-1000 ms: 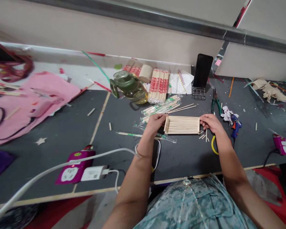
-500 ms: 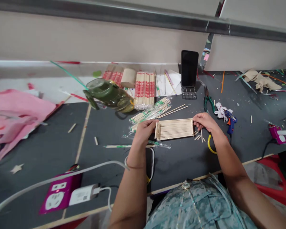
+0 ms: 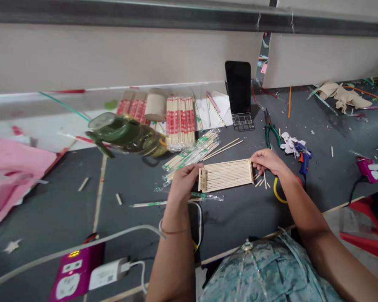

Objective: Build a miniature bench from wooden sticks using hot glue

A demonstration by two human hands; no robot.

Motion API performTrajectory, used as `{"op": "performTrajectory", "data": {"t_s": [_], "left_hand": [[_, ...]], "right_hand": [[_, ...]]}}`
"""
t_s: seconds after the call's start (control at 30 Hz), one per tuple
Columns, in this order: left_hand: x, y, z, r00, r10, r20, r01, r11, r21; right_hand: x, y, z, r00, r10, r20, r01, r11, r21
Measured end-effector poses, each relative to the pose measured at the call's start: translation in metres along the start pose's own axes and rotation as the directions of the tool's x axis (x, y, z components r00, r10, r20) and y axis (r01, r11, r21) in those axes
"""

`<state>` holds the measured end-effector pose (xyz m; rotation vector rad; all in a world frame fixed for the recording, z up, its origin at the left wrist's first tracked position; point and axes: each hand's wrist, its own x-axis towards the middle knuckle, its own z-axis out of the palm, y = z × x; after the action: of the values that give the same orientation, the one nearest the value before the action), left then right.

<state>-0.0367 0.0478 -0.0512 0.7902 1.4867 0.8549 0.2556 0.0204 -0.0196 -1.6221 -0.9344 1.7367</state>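
Observation:
A flat panel of wooden sticks (image 3: 228, 175) laid side by side, with short crosspieces at its ends, is held level above the dark table. My left hand (image 3: 185, 180) pinches its left end. The right end is between the closed fingers of my right hand (image 3: 267, 161). Just below the right hand lie several short cut sticks (image 3: 262, 181). Wrapped chopsticks (image 3: 193, 152) in clear, green-printed sleeves lie behind the panel, with a few loose chopsticks (image 3: 222, 149) beside them.
A phone (image 3: 238, 86) leans in a wire stand at the back. Green-handled pliers (image 3: 270, 132) and a blue glue gun (image 3: 305, 161) lie right. A green bottle (image 3: 126, 134) and red-printed chopstick packs (image 3: 180, 119) stand back left. A purple power socket (image 3: 77, 270) with a white cable is front left.
The camera view has turned to the right, so the table's things appear further left. Both hands keep hold of the stick panel, which looks slightly more tilted, its left end nearer me.

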Motion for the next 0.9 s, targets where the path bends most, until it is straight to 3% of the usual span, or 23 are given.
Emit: {"op": "performTrajectory", "data": {"t_s": [0.67, 0.9], "left_hand": [[-0.0023, -0.0029, -0.0002, 0.998, 0.063, 0.023, -0.064, 0.998, 0.026], [-0.0037, -0.0028, -0.0044, 0.994, 0.057, 0.093, -0.061, 0.997, 0.043]], "right_hand": [[-0.0075, -0.0005, -0.0005, 1.0, -0.021, 0.004, 0.021, 1.0, -0.021], [-0.0064, 0.0021, -0.0015, 1.0, -0.029, -0.001, 0.029, 0.999, -0.025]]}}
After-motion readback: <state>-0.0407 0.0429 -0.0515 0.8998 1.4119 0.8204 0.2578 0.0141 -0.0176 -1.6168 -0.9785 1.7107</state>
